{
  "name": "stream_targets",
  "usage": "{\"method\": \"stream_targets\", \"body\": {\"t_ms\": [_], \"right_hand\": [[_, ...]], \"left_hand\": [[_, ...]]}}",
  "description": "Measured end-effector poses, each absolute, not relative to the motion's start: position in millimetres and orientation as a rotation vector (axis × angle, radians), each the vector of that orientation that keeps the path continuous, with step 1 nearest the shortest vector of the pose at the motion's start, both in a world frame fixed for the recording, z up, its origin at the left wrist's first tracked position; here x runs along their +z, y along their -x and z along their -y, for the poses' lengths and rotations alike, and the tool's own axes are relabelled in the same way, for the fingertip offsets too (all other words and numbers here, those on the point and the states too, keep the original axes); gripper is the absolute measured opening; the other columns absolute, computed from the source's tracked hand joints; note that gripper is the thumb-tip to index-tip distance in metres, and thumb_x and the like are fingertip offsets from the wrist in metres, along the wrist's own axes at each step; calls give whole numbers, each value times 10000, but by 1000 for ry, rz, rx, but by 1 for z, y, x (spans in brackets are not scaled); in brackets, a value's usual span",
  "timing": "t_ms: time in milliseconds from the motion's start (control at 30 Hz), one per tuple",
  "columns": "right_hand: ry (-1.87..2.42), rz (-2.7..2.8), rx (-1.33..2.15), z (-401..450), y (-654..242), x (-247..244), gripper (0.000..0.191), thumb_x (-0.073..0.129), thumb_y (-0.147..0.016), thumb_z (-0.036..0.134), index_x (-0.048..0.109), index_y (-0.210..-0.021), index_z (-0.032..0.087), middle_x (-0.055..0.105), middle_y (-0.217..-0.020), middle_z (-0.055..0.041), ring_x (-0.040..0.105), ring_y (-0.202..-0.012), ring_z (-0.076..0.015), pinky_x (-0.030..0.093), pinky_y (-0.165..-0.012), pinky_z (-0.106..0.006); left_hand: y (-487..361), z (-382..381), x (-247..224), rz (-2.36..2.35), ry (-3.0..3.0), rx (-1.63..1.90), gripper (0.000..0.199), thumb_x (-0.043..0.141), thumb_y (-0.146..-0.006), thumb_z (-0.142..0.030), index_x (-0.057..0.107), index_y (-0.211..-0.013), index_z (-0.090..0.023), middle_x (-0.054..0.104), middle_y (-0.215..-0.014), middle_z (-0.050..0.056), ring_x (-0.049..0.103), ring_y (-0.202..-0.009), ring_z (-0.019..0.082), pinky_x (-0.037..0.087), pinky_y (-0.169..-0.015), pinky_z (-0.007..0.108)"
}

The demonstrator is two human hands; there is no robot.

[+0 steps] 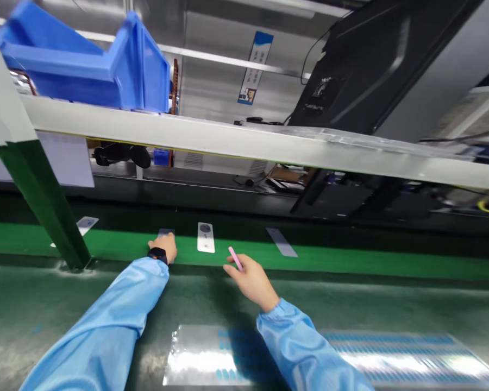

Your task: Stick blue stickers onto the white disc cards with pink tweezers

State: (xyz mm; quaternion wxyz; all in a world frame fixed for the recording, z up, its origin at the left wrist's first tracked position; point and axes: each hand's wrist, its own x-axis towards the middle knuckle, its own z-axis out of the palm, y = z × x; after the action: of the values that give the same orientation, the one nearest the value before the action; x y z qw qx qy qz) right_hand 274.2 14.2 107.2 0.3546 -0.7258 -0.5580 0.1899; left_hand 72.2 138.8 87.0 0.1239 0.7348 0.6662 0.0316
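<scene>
My left hand (167, 247), with a dark watch at the wrist, is over a thin rectangular panel (165, 232) on the green conveyor belt (334, 258). Its fingers look curled around the panel's sides, though the fingertips are partly hidden. Between my hands lies a white panel (206, 244) with a dark round patch, resembling a phone back cover. My right hand (252, 279) pinches a slim pink stick (236, 259) between thumb and fingers, above the belt's near edge. Right of it lies a plain pale panel (282, 242). Another panel with a round patch (87, 223) is at the left.
A clear sheet with rows of blue pieces (391, 355) lies on the near green ledge under my right forearm. A green and white post (44, 190) stands at left. Overhead, a white shelf rail (228, 138) carries a blue bin (81, 70) and a black monitor (350, 70).
</scene>
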Motion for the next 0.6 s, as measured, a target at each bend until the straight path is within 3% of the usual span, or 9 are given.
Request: {"method": "stream_targets", "body": {"t_ms": [133, 200, 300, 367, 500, 600], "right_hand": [[1706, 1214, 798, 28, -277, 100, 277, 605, -651, 426, 652, -762, 177, 547, -584, 10, 454, -510, -135, 369, -501, -275], [1528, 1005, 1026, 43, -273, 94, 305, 612, -644, 459, 638, -710, 162, 531, -581, -1, 409, -474, -113, 333, -456, -265], [1387, 906, 1094, 61, -262, 82, 334, 654, -642, 489, 629, -636, 155, 587, -694, -48, 477, -544, -124, 392, -514, -280], [1450, 992, 1079, 69, -257, 74, 403, 637, -675, 559, 652, -672, 156, 558, -625, -21, 472, -533, -119, 389, -510, -268], [1583, 1105, 1308, 79, -252, 60, 545, 557, -684, 686, 626, -748, 149, 489, -473, 40, 447, -425, -100, 369, -435, -242], [1560, 1165, 1452, 80, -253, 57, 477, 600, -662, 634, 563, -706, 161, 581, -531, 18, 547, -475, -115, 457, -509, -262]], "left_hand": [[-69, -141, 92, -1907, -2226, 94, 326, 526, -916, -370, 532, -1160, -155, 603, -1065, 65, 597, -943, 200, 492, -862, 432], [-63, -142, 96, -1914, -2260, 134, 311, 506, -927, -341, 516, -1179, -157, 604, -1047, 61, 598, -931, 199, 487, -862, 432], [-47, -144, 110, -1967, -2281, 246, 274, 433, -924, -182, 484, -1192, -148, 601, -1010, 91, 607, -916, 228, 467, -843, 422], [-32, -141, 122, -2014, -2277, 354, 293, 406, -875, -101, 484, -1153, -150, 579, -1027, 119, 607, -920, 248, 458, -818, 388], [-5, -101, 135, -2070, -2242, 552, 217, 478, -778, -122, 508, -985, -181, 541, -1024, 85, 584, -952, 220, 449, -834, 305], [2, -44, 118, -1998, -2191, 609, 132, 492, -739, -149, 505, -861, -199, 524, -931, 25, 591, -725, 140, 478, -747, 255]]}}
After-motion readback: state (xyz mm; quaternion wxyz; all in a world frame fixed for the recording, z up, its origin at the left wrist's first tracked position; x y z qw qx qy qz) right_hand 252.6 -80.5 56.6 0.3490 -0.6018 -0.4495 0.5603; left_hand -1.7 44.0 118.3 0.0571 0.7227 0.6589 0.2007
